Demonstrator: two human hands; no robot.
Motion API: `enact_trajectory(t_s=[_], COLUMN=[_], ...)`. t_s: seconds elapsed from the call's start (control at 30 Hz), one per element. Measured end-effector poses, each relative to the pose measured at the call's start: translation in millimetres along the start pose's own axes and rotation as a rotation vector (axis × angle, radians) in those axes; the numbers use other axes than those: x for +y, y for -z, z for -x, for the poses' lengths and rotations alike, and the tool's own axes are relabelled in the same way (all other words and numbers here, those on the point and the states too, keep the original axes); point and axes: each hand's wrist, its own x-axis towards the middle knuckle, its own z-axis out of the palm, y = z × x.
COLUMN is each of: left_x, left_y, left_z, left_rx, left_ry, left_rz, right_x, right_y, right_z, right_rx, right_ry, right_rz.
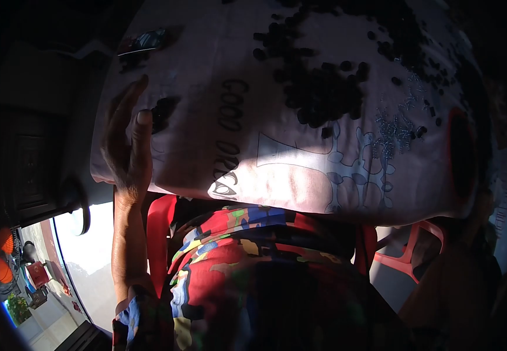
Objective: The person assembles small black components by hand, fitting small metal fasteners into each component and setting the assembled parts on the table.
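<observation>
My left hand (128, 137) is raised over the left side of the cloth-covered table (195, 146). Its thumb and fingers are stretched out and apart, with nothing visible between them. Just right of the thumb lies a small cluster of black pieces (163, 112) in shadow. A larger heap of small, rounded black pieces (323, 96) lies further right on the cloth. Beside that heap is a scatter of thin, shiny, metal-looking pieces (394, 131). At the dark right edge a dim arm-like shape shows, but the fingers of my right hand cannot be made out.
A phone-like object (143, 42) lies at the table's far left. More black pieces (399, 35) spread across the far right. A red-rimmed dark container (453, 149) stands at the right edge. Red plastic chair parts (161, 234) show below the table.
</observation>
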Motion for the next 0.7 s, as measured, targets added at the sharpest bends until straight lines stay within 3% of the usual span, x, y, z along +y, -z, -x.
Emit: enact_trajectory(t_s=[0.03,0.07,0.13,0.17,0.23,0.37,0.7], left_x=[12.6,17.4,31.2,72.0,105.0,137.7,154.3], left_y=[10.3,18.7,37.3,58.1,73.5,56.2,38.2], left_z=[-10.4,-22.7,-61.8,-68.0,-82.9,-92.1,-90.4], left_rx=[0.038,0.063,0.054,0.109,-0.047,-0.349,-0.515], left_ry=[-0.072,-0.126,-0.22,-0.011,-0.121,-0.263,-0.272], left_rz=[-0.023,0.15,0.749,1.243,1.49,1.53,1.482], right_x=[-0.5,-0.5,-2.9,-2.8,-2.7,-4.1,-2.7], right_y=[-0.5,0.1,-0.7,-1.0,0.4,2.5,8.2], right_z=[-0.5,-0.6,-2.2,-2.3,-1.8,0.5,9.0], right_rx=[-0.003,-0.004,-0.002,0.001,0.009,0.01,0.04], right_ry=[-0.004,-0.004,-0.004,-0.004,-0.007,-0.017,-0.029], right_rz=[-0.001,0.001,-0.002,-0.006,-0.003,-0.001,-0.015])
